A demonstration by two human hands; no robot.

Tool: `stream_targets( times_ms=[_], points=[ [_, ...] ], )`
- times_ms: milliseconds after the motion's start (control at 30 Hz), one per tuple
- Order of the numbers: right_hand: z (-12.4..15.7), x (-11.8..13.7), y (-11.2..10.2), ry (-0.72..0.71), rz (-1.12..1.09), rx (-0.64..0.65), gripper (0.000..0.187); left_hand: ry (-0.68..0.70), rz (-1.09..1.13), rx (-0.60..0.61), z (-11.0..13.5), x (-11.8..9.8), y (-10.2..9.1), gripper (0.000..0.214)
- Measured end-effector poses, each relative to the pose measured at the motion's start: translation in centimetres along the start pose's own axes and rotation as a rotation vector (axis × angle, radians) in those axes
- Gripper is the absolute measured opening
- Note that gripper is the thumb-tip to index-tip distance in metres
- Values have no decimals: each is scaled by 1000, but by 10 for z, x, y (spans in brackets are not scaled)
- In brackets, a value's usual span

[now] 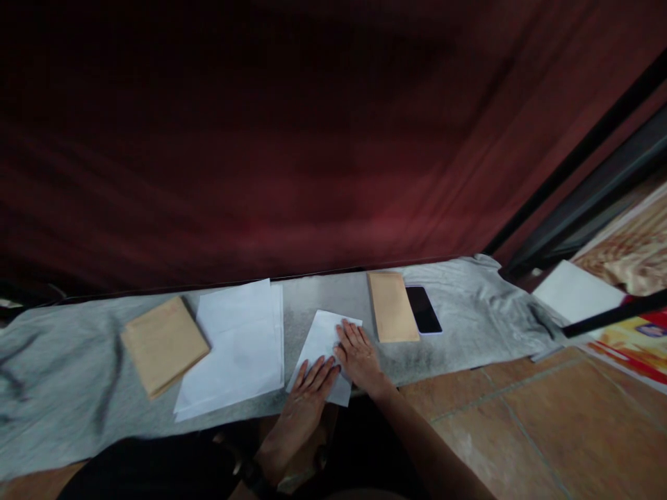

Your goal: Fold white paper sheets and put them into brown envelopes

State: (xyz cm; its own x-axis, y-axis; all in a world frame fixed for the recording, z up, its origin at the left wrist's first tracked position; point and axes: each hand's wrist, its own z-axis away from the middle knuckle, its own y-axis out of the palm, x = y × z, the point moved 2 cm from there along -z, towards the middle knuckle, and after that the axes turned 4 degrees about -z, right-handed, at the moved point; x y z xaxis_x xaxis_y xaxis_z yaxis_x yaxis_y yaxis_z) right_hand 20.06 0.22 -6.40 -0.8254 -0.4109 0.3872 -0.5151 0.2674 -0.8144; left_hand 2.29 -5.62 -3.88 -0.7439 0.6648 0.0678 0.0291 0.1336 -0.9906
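Note:
A folded sheet of white paper (322, 335) lies on the grey cloth in front of me, its near edge close to the cloth's front edge. My left hand (307, 396) rests on the lower left part of the paper, fingers stretched out. My right hand (359, 354) lies flat on its right side, fingers extended and close to the left fingertips. Both palms hide part of the sheet. To the left is a stack of larger white sheets (237, 347). A brown envelope (393, 305) lies to the right of my hands.
Grey cloth (469, 312) covers the long narrow surface. Several brown envelopes (167, 344) overlap the white sheets at left. A dark-screened phone (424, 310) touches the right envelope. A dark red panel (313, 173) rises behind. Tiled floor (521, 417) and a colourful package (636, 344) are at right.

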Motion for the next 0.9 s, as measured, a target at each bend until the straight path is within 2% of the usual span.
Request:
stream_targets(
  times_ms=[200,367,533,667,767,900],
  points=[
    [6,-9,6,129,32,-107,61,-3,19,16,2,1,1,74],
    [8,-9,6,167,46,-204,60,-4,37,18,3,3,4,76],
    [19,-15,-8,139,-50,-94,52,-47,109,-7,4,11,-1,71],
    [44,-16,-25,25,-181,16,58,-88,146,-19,4,16,-5,62],
    [58,-9,-35,-48,-219,61,60,-95,146,-30,2,12,-6,59],
    [63,1,-38,-80,-217,84,57,-99,131,-12,-1,3,-7,58]
  ],
)
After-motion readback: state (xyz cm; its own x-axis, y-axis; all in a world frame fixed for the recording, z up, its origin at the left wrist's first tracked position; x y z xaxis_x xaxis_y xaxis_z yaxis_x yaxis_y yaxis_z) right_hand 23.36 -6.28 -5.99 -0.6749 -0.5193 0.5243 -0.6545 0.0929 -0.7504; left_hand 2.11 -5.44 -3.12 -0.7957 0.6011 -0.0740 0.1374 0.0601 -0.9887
